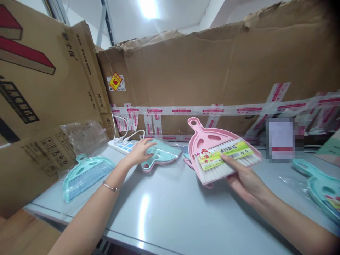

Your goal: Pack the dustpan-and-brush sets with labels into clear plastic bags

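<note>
My right hand [243, 176] grips a pink dustpan [212, 140] with a white-bristled brush and a yellow-green label [225, 154] lying in it, held tilted above the grey table [170, 212]. My left hand [139, 151] reaches out to a stack of teal and pink dustpans in clear plastic [162, 156], its fingers lying on top of the stack.
A teal dustpan and brush set [86, 175] lies in a clear bag at the left. More teal dustpans [322, 189] sit at the right edge. A white power strip [122, 146] is behind my left hand. Cardboard walls [212, 71] stand behind and to the left.
</note>
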Demonstrator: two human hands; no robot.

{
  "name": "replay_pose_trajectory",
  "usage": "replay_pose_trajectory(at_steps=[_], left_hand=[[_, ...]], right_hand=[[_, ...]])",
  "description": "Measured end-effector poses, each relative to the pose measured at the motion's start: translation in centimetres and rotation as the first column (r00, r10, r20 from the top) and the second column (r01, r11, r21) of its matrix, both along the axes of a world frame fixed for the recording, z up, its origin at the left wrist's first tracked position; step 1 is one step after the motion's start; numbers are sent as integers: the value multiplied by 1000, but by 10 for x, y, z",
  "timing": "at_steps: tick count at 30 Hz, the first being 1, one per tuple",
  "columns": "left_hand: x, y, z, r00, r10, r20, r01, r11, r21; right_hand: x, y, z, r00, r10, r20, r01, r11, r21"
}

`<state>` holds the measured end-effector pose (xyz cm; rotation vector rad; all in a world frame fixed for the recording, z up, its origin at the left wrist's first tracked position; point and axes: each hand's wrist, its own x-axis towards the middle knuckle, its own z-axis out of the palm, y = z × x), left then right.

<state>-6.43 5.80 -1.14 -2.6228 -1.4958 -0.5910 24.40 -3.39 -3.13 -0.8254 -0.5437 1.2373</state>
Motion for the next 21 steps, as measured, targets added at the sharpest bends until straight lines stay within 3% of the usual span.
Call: replay_pose_trajectory(at_steps=[5,11,15,21], left_hand=[[19,9,-9,988,105,-108,-95,990,100],[41,-21,10,975,219,-33,-202,939,279],[50,-37,16,972,231,37,-223,864,451],[70,-58,5,996,30,-88,26,818,574]], right_hand=[[1,-6,6,993,114,-2,-114,987,-111],[-2,-22,11,896,414,160,-376,900,-220],[-7,-25,11,903,387,185,-328,901,-283],[-14,-21,5,974,225,14,-217,953,-211]])
